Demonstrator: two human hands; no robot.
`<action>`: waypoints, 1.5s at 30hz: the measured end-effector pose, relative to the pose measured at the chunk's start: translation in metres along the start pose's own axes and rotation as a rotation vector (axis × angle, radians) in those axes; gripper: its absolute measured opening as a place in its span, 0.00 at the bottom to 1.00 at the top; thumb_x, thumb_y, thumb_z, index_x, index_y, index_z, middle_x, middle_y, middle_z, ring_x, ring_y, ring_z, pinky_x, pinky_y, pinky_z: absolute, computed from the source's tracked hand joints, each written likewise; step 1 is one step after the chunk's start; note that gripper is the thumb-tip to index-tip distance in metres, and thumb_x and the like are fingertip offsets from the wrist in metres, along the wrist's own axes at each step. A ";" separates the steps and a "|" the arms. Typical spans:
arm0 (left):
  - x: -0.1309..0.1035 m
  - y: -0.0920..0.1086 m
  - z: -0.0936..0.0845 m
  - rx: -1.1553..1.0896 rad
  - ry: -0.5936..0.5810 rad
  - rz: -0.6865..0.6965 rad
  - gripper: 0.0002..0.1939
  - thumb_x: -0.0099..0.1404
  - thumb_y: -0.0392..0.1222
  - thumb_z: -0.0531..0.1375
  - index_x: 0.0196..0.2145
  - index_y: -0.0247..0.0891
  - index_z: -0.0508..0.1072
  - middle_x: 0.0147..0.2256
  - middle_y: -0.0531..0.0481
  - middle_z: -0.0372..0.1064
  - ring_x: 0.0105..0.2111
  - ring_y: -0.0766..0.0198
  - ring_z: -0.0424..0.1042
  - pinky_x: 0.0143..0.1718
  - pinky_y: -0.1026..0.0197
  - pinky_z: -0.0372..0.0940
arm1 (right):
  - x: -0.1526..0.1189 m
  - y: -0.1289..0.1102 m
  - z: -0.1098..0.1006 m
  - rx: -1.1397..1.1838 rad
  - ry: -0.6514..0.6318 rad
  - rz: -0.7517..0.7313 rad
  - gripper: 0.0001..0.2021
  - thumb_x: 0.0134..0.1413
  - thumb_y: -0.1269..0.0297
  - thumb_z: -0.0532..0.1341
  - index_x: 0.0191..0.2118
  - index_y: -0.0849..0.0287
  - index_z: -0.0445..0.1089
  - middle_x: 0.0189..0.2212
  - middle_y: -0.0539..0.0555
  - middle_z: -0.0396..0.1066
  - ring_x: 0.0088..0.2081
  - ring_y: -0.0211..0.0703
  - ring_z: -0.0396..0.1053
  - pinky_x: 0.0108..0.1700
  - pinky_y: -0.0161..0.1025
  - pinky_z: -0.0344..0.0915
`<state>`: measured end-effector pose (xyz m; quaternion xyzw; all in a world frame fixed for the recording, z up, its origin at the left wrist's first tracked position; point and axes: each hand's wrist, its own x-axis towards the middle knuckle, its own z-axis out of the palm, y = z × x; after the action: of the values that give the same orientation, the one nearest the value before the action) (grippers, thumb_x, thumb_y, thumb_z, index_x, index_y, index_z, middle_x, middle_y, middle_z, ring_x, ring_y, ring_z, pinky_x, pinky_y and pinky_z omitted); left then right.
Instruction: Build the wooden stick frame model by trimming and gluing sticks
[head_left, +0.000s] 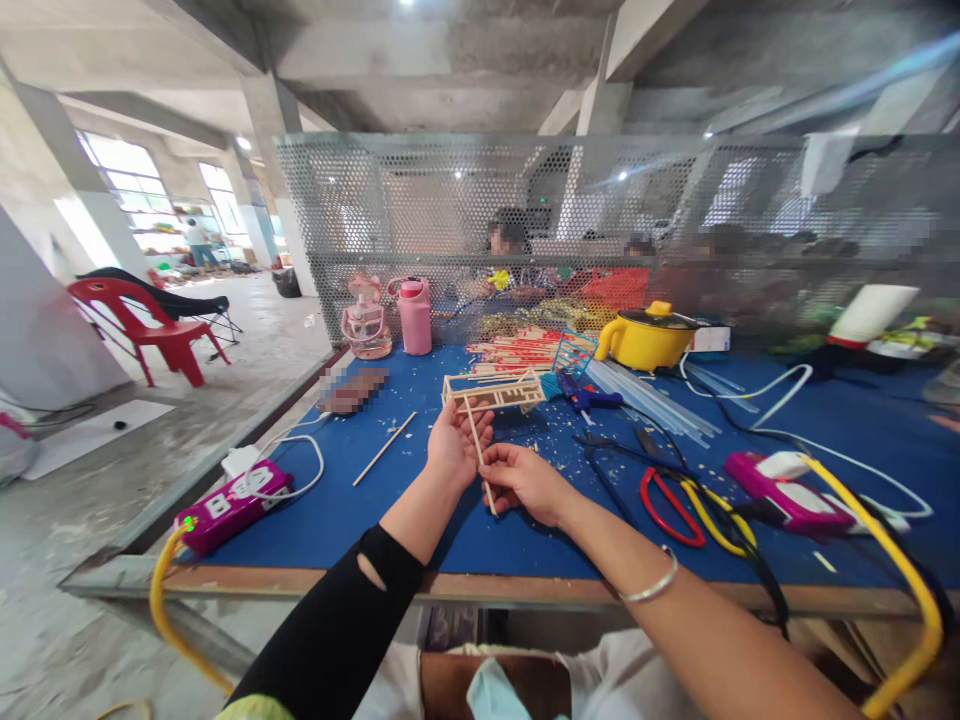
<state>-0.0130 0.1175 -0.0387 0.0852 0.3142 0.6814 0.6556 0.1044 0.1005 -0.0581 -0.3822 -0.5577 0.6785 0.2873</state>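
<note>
A small frame of thin wooden sticks (517,392) is held up over the blue table by my left hand (452,440), whose fingers wrap under its left end. My right hand (521,482) pinches the lower part of a wooden stick (475,440). That stick slants up across the palm side of my left hand to the frame; whether it is joined to the frame I cannot tell. Another loose stick (384,449) lies on the table to the left. Behind the frame is a pile of sticks with red marks (525,350). A blue glue gun (589,397) lies right of the frame.
Pliers with red handles (671,508), clear glue sticks (652,400), a yellow pot (649,338) and a purple power strip (784,492) are on the right. Another power strip (236,505) and a pink bottle (415,318) stand left. A perforated metal screen (450,200) backs the table; people sit beyond.
</note>
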 end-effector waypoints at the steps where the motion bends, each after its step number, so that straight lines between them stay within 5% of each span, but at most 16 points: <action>1: 0.000 0.000 0.001 0.008 0.006 0.001 0.10 0.65 0.42 0.55 0.34 0.33 0.72 0.31 0.45 0.74 0.27 0.66 0.75 0.23 0.68 0.67 | 0.000 0.000 0.000 0.000 0.000 0.000 0.15 0.42 0.59 0.66 0.31 0.58 0.61 0.17 0.44 0.67 0.19 0.33 0.67 0.20 0.30 0.64; 6: 0.001 -0.002 0.003 0.029 0.027 0.017 0.01 0.60 0.32 0.59 0.32 0.32 0.72 0.28 0.48 0.73 0.24 0.70 0.73 0.20 0.72 0.65 | 0.000 0.000 0.000 0.002 0.004 0.003 0.14 0.42 0.60 0.66 0.31 0.58 0.61 0.16 0.44 0.67 0.19 0.34 0.68 0.20 0.30 0.64; 30: 0.004 -0.001 -0.001 -0.017 -0.013 0.023 0.07 0.65 0.35 0.52 0.34 0.33 0.70 0.30 0.46 0.74 0.27 0.66 0.75 0.24 0.69 0.68 | 0.000 0.000 -0.002 0.003 0.004 0.038 0.13 0.43 0.61 0.65 0.31 0.58 0.60 0.18 0.44 0.66 0.19 0.35 0.69 0.19 0.29 0.64; 37: 0.010 -0.004 0.002 -0.003 -0.107 -0.010 0.13 0.68 0.43 0.51 0.36 0.34 0.71 0.36 0.42 0.74 0.31 0.61 0.76 0.29 0.62 0.70 | -0.001 -0.001 -0.002 0.017 0.017 0.007 0.13 0.42 0.61 0.65 0.31 0.58 0.60 0.17 0.44 0.66 0.19 0.34 0.68 0.18 0.29 0.63; 45: 0.013 -0.006 0.000 -0.003 -0.115 0.070 0.11 0.69 0.38 0.49 0.35 0.34 0.69 0.34 0.45 0.75 0.31 0.66 0.75 0.31 0.67 0.68 | -0.005 -0.001 -0.003 0.031 0.056 -0.017 0.11 0.44 0.62 0.64 0.31 0.58 0.61 0.18 0.45 0.67 0.20 0.34 0.68 0.19 0.29 0.64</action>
<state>-0.0094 0.1294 -0.0457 0.1339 0.2719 0.6982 0.6486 0.1099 0.0986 -0.0563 -0.3916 -0.5422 0.6737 0.3143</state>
